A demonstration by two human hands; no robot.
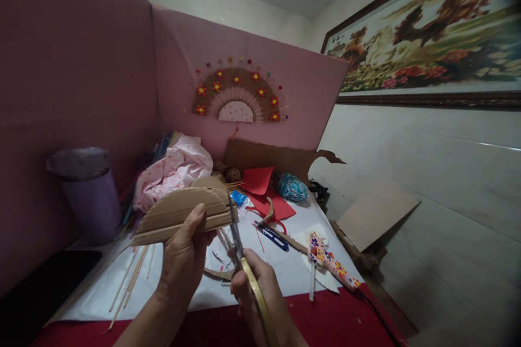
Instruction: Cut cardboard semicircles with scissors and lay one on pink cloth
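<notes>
My left hand [183, 255] grips a half-round piece of brown cardboard [179, 211] by its lower edge, thumb on its front, holding it above the table. My right hand [260, 293] is closed around the gold handles of a pair of scissors [238, 249]. The scissor blades point up and meet the right edge of the cardboard piece.
White paper [285, 276] covers a red table [334, 320] strewn with wooden sticks [130, 282], red paper [264, 195], a blue yarn ball [291, 187], a flowered glue gun [331, 263], blue snips [274, 237] and pink cloth [175, 171]. A purple bin [91, 195] stands left; a pink board carries a fan decoration [238, 95].
</notes>
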